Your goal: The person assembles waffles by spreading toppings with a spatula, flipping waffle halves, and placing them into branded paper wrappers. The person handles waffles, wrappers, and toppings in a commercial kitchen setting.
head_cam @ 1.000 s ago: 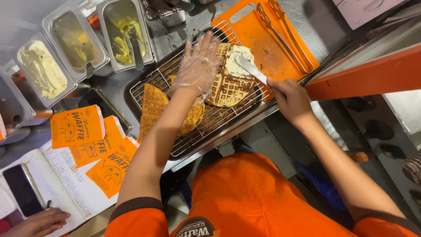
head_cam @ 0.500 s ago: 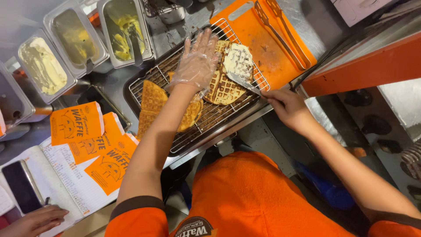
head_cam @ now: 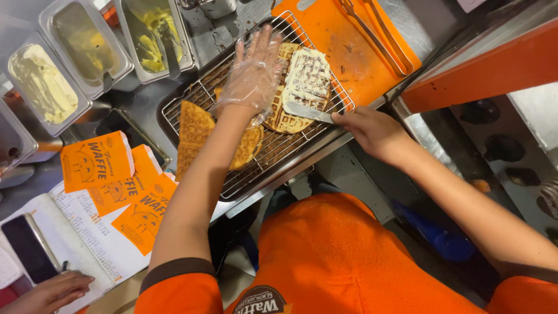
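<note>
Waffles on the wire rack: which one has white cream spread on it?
The round waffle at the rack's far right, under the knife held by the right hand. The waffle pieces nearer the left side are bare golden brown.

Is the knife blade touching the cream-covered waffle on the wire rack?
Touching. In the head view the knife, held by the right hand, lies flat against the lower edge of the cream-covered waffle.

Looking like a waffle stall's prep counter, steel tubs (head_cam: 43, 84) of spreads sitting in a row, waffles (head_cam: 200, 136) cooling on a wire rack (head_cam: 279, 154), orange paper sleeves (head_cam: 96, 160) lying stacked, orange cutting board (head_cam: 349, 55) carrying tongs (head_cam: 378, 35).
</note>
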